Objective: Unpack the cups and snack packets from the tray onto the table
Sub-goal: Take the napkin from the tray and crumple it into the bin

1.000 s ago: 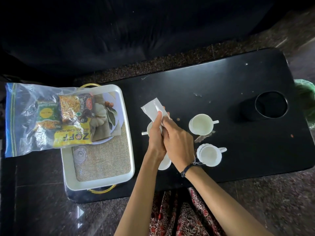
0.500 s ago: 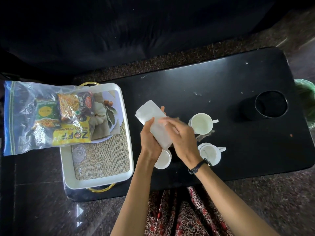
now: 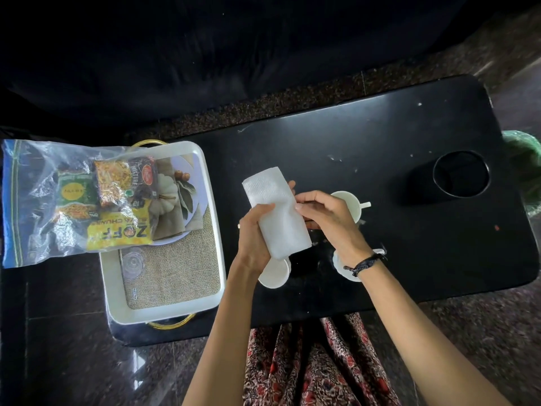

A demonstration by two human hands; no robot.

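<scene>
**Both hands on a white tissue above the cups**

Seen from the head camera, with the white tray (image 3: 215, 230) as landmark throughout; set on the left end of the black table (image 3: 380, 159), gold handles at its far and near ends, burlap mat (image 3: 175, 268) lining its floor. Draped over the tray's far-left corner and spilling past its left wall: a clear zip bag (image 3: 38, 200) of snack packets, among them a yellow packet (image 3: 120, 232), a dark mixture packet (image 3: 128, 178) and a green packet (image 3: 74, 187); under the bag, inside the tray's far half, a pale plate (image 3: 187, 165) with a printed napkin.

Right of the tray, above the table: left hand (image 3: 254, 238) closed around a folded white tissue (image 3: 276, 212), thumb across its front; right hand (image 3: 325, 218) pinching the tissue's right edge with curled fingertips.

Cups already off the tray, all on the table to its right: one white cup (image 3: 275, 273) just below the left wrist; a second cup (image 3: 349, 202) with its handle pointing away from the tray, partly hidden behind the right hand; a third cup (image 3: 347, 266) mostly hidden under the right wrist and its dark bracelet (image 3: 366, 262). Well to the right of the tray, near the table's far end, a black round container (image 3: 459, 174).
</scene>
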